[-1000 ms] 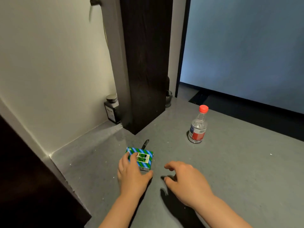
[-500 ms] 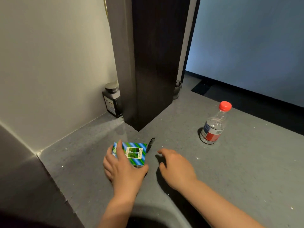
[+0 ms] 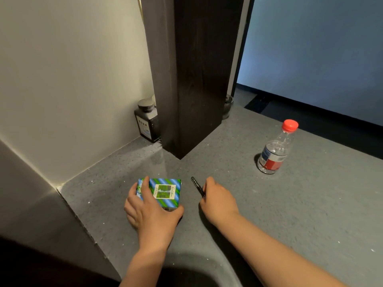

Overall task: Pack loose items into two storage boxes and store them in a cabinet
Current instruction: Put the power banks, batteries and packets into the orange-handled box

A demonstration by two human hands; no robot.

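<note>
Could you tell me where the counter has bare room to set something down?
Bare counter lies between the right hand and water bottle. It is crowded around the striped box and pen.

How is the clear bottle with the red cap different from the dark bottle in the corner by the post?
The clear bottle is see-through with a red cap and a red and blue label; the dark bottle is opaque black with a dark cap and a pale label. The clear bottle looks round and narrows to its neck, while the dark bottle looks squarer. The clear bottle stands in the open; the dark bottle is tucked between wall and post. Both stand upright, capped, on the grey surface, and neither hand touches them.
</note>
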